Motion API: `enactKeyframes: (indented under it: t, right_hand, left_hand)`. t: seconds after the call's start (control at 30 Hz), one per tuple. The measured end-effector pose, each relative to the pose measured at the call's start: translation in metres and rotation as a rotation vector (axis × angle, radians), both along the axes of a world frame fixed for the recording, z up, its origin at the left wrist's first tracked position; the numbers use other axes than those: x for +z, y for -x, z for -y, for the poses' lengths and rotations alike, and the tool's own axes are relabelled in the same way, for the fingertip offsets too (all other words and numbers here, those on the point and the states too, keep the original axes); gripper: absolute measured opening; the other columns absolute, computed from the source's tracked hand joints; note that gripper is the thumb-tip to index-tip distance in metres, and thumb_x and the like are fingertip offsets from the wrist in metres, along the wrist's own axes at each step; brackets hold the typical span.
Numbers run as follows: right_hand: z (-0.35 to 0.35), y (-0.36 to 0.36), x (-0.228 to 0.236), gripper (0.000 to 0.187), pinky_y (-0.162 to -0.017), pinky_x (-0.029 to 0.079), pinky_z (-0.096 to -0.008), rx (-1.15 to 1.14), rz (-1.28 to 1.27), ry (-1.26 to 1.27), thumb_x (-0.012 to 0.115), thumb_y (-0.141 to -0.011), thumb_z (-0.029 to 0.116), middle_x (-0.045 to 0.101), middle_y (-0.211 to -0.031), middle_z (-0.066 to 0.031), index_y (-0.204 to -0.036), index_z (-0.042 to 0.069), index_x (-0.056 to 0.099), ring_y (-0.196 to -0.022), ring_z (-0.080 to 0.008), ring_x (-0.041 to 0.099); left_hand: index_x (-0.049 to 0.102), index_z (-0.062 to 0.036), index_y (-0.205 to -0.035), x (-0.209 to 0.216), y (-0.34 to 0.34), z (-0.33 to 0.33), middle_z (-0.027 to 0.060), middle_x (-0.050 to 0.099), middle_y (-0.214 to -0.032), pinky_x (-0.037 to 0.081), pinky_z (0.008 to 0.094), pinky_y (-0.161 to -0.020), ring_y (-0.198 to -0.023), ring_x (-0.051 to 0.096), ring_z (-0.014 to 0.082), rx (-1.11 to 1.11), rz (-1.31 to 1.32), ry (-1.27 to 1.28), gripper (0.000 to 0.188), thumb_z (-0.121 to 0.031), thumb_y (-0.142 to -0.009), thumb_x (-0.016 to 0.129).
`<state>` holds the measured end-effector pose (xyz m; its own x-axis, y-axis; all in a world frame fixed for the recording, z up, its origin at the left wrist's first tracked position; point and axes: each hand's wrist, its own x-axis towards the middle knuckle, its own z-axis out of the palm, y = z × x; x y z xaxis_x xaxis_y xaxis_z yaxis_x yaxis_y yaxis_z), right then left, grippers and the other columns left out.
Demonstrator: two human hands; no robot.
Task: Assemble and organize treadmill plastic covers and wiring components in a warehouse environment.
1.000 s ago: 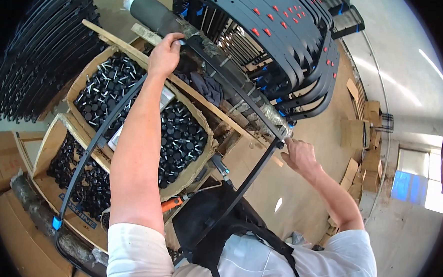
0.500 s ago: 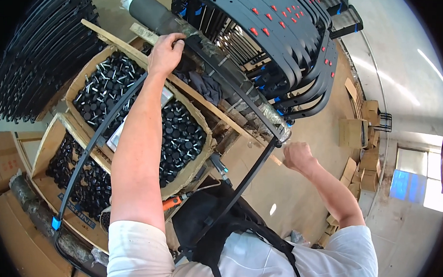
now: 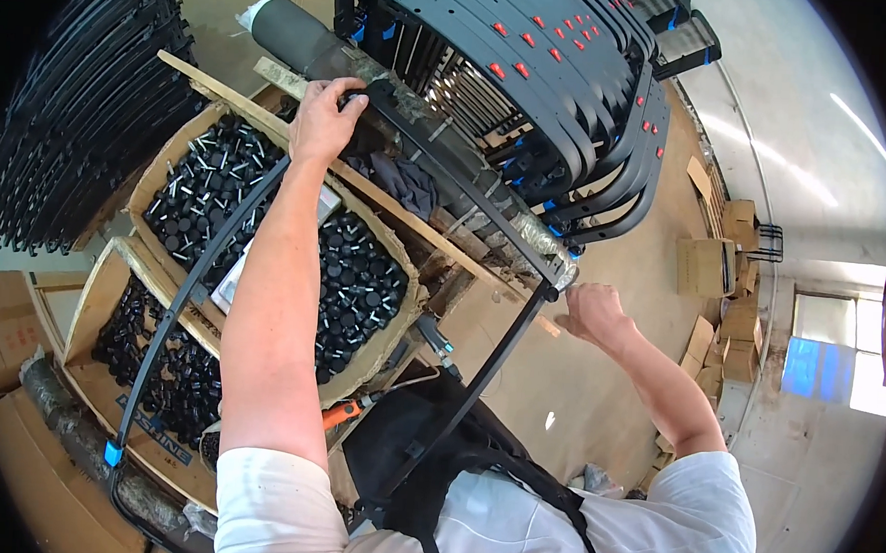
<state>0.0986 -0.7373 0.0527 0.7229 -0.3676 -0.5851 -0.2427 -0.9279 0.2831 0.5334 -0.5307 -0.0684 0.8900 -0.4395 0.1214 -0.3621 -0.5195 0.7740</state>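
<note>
A black metal tube frame (image 3: 458, 175) lies across a padded bar in front of me, one side running back toward my apron. My left hand (image 3: 323, 120) is closed at its far left corner, thumb and fingers around a dark part there. Close by its right corner is my right hand (image 3: 593, 312), curled into a fist just right of the joint; whatever may be inside is hidden. Below my left forearm, black round-headed screw knobs (image 3: 362, 287) fill a cardboard box (image 3: 399, 354). Small black parts (image 3: 158, 362) fill another box nearer me.
Black frames with red pieces (image 3: 563, 93) stand stacked beyond the padded bar (image 3: 300, 41). More black frames (image 3: 81, 107) are piled at the far left. An orange-handled tool (image 3: 341, 414) lies by my apron. Cardboard boxes (image 3: 704, 268) line the right wall.
My left hand has shifted slightly, its fingers now curled around the dark part at the frame's corner. The frame's right corner sits a little further left and lower; my right hand stays beside it.
</note>
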Motion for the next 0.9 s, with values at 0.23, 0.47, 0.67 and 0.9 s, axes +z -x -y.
enactKeyframes:
  t: [0.23,0.47,0.67,0.9]
  right_hand:
    - [-0.002,-0.008,-0.026,0.046,-0.072,0.059,-0.0548,-0.207,-0.014,-0.032,0.053,-0.106,0.042,0.076,-0.087,-0.0226,-0.098,0.0,0.069,-0.081,-0.0435,0.074]
    - [-0.014,-0.01,-0.026,0.057,-0.068,0.06,-0.0554,-0.173,0.206,0.014,0.047,-0.108,0.045,0.075,-0.083,-0.0241,-0.08,0.002,0.072,-0.078,-0.0427,0.075]
    - [0.002,0.008,-0.036,0.057,-0.063,0.06,-0.0535,-0.142,0.199,0.05,0.048,-0.107,0.046,0.072,-0.071,-0.0215,-0.079,0.003,0.074,-0.069,-0.0412,0.074]
    - [-0.004,0.005,-0.049,0.061,-0.062,0.06,-0.0514,-0.026,0.187,0.045,0.049,-0.108,0.046,0.072,-0.071,-0.023,-0.074,0.003,0.076,-0.067,-0.042,0.074]
  left_hand:
    - [0.06,-0.0311,-0.148,-0.007,-0.005,-0.005,0.0106,0.07,-0.138,0.052,0.048,-0.105,-0.127,0.066,0.0341,-0.051,0.007,0.076,0.047,-0.033,-0.101,0.063]
    - [0.039,-0.0212,-0.162,0.018,-0.009,0.01,0.0205,0.073,-0.128,0.054,0.0497,-0.101,-0.12,0.069,0.0403,-0.007,-0.014,-0.13,0.09,-0.054,-0.089,0.079]
    - [0.056,-0.01,-0.145,0.03,-0.061,-0.071,0.0222,0.076,-0.109,0.059,0.0541,-0.087,-0.102,0.074,0.0437,0.424,0.029,-0.205,0.05,-0.036,-0.103,0.063]
    - [0.059,-0.0086,-0.139,0.036,-0.016,-0.008,0.0206,0.07,-0.121,0.057,0.0502,-0.095,-0.114,0.07,0.0395,0.018,0.41,-0.293,0.077,-0.061,-0.086,0.078]
